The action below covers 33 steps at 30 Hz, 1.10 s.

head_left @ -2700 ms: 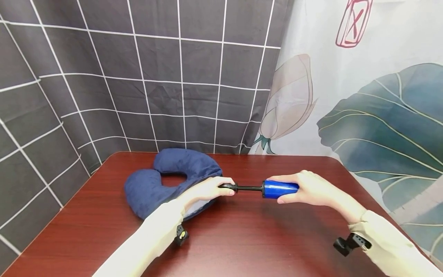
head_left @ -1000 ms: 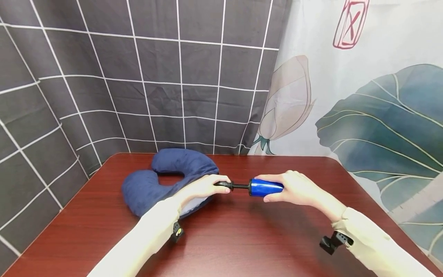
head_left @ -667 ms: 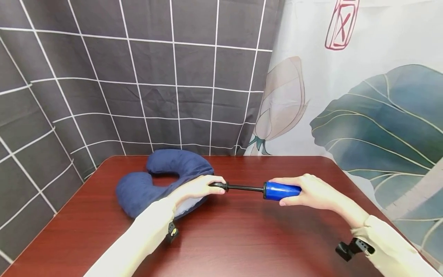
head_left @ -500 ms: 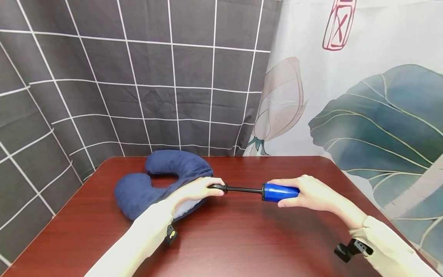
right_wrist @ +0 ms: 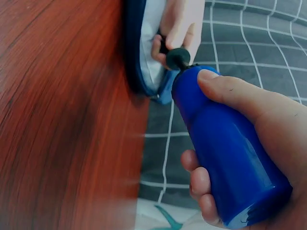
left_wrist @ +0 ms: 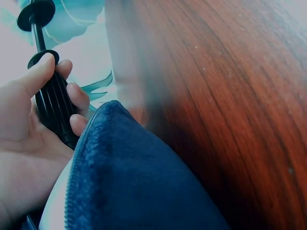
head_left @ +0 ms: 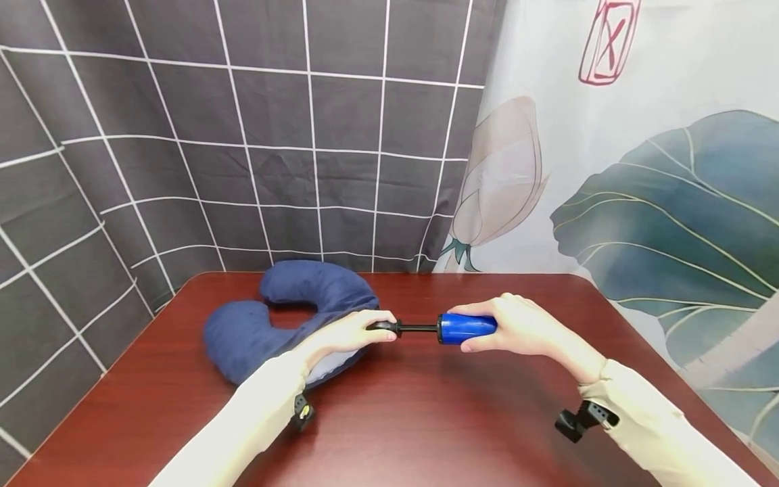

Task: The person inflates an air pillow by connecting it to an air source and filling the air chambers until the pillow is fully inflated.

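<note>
A blue hand pump [head_left: 467, 329] lies level between my two hands over the table. My left hand [head_left: 347, 335] grips its black ribbed handle [left_wrist: 55, 105], with the fingers and thumb wrapped around it. My right hand [head_left: 525, 326] holds the blue barrel, thumb on one side and curled fingers on the other, as the right wrist view shows. A short stretch of the black rod [head_left: 420, 327] shows between handle and barrel. Under and behind my left hand sits a navy plush neck pillow [head_left: 347, 287], its zip [left_wrist: 72, 182] and whitish side facing me.
The reddish-brown wooden table [head_left: 389, 433] carries the pillow at its back left. A dark grey grid-patterned curtain [head_left: 280, 115] hangs behind it, and a white floral curtain [head_left: 548, 81] on the right. Dark wrist cameras hang below both cuffs.
My right hand has moved the barrel left toward the handle, so the exposed rod is shorter than half a second ago. Earlier the barrel went in and back out. The left hand has held its place.
</note>
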Motion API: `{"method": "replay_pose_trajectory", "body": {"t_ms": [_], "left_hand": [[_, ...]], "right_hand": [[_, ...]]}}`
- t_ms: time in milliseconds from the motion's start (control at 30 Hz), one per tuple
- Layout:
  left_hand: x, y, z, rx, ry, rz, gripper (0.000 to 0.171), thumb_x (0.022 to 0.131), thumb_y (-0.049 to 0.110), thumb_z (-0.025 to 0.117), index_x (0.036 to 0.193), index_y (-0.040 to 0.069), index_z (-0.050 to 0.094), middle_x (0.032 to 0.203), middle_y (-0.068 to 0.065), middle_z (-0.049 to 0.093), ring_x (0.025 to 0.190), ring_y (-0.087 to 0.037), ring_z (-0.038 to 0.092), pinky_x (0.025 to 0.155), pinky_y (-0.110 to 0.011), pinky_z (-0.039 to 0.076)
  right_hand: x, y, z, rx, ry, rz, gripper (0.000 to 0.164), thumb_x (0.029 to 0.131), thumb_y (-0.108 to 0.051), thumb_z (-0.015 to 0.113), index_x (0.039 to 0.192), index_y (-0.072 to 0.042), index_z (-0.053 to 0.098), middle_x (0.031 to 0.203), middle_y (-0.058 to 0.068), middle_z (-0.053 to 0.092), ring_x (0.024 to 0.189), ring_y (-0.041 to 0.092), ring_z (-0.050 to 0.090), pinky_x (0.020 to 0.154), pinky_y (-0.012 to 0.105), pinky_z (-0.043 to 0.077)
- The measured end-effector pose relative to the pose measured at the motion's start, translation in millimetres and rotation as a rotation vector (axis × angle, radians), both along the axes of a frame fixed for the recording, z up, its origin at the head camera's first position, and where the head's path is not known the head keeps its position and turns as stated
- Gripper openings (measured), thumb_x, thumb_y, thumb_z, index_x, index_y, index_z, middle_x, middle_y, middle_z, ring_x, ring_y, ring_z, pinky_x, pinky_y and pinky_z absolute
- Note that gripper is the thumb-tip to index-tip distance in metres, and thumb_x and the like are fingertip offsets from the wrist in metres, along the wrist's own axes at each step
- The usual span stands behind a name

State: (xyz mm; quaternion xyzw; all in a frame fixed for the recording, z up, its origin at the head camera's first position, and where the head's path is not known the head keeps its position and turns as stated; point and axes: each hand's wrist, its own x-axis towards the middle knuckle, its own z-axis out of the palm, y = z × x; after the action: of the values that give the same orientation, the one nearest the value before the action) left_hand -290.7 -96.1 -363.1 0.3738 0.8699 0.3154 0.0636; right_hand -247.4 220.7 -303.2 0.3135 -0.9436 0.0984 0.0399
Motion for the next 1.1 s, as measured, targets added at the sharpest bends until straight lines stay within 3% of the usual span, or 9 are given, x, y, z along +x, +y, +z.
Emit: {"method": "replay_pose_trajectory", "body": {"t_ms": [533, 867, 1100], "left_hand": [[0.6, 2, -0.3, 0.037, -0.008, -0.046, 0.011, 0.097, 0.023, 0.062, 0.103, 0.014, 0.065, 0.085, 0.003, 0.06, 0.082, -0.007, 0.052, 0.079, -0.023, 0.041], [-1.6, 5, 4.3, -0.038, -0.065, -0.05, 0.016, 0.097, 0.031, 0.061, 0.105, 0.018, 0.066, 0.082, -0.007, 0.065, 0.073, -0.002, 0.054, 0.074, -0.021, 0.044], [0.0, 4, 3.9, -0.07, -0.017, -0.031, 0.015, 0.096, 0.034, 0.062, 0.104, 0.022, 0.066, 0.078, 0.007, 0.061, 0.075, 0.0, 0.052, 0.074, -0.02, 0.042]], "right_hand": [[-7.9, -58, -16.7, 0.003, 0.034, 0.005, 0.058, 0.078, -0.063, 0.072, 0.129, -0.035, 0.064, 0.106, -0.005, 0.074, 0.084, 0.016, 0.064, 0.067, 0.03, 0.049], [3.0, -33, -12.9, 0.012, -0.032, -0.006, 0.064, 0.078, -0.059, 0.074, 0.135, -0.033, 0.059, 0.11, -0.002, 0.074, 0.087, 0.014, 0.068, 0.068, 0.028, 0.049], [15.3, 5, -7.2, -0.004, -0.116, -0.047, 0.066, 0.078, -0.058, 0.075, 0.137, -0.033, 0.057, 0.11, 0.001, 0.073, 0.09, 0.017, 0.066, 0.069, 0.03, 0.05]]}}
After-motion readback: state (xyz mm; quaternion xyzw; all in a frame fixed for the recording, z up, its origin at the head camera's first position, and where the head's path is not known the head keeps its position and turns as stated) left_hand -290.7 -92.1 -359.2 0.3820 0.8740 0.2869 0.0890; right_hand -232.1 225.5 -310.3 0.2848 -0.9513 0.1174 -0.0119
